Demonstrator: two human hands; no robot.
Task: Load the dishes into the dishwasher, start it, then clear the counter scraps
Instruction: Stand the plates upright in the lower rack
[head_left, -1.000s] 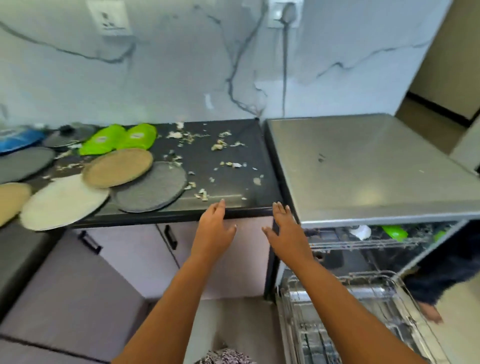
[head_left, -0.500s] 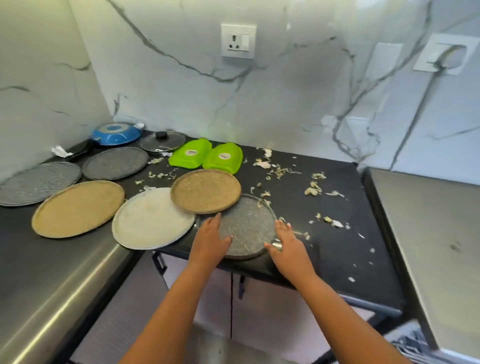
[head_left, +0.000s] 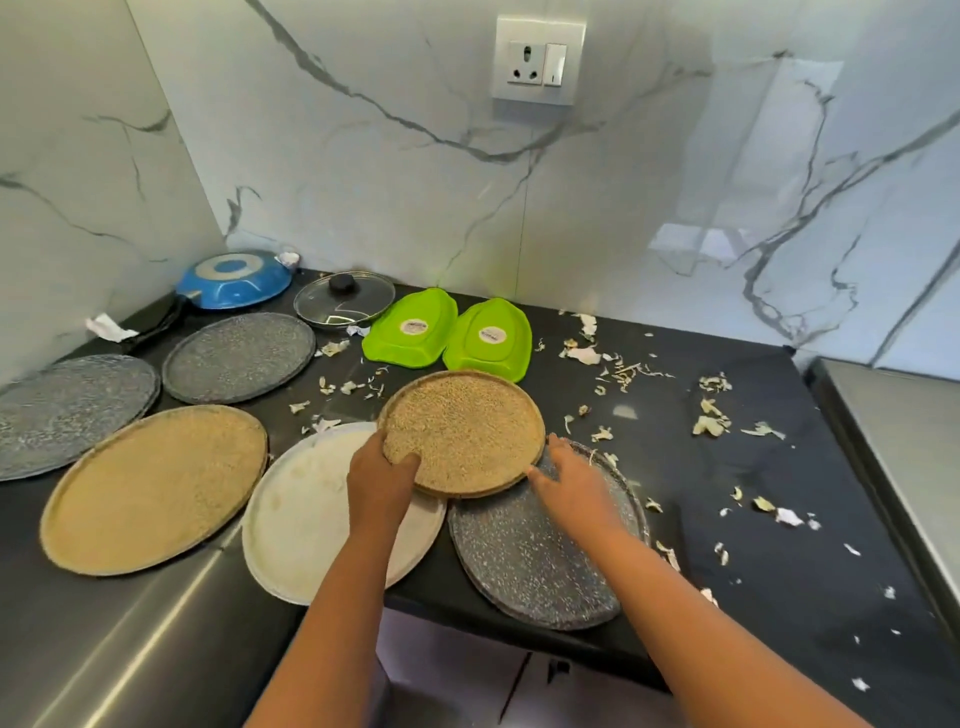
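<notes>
Glossy marble wall (head_left: 363, 171), matt counter (head_left: 753, 519)

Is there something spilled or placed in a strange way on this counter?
Yes. Pale scraps lie scattered over the black counter, mostly right of the plates. The grey plate nearest the right hand overhangs the counter's front edge.
</notes>
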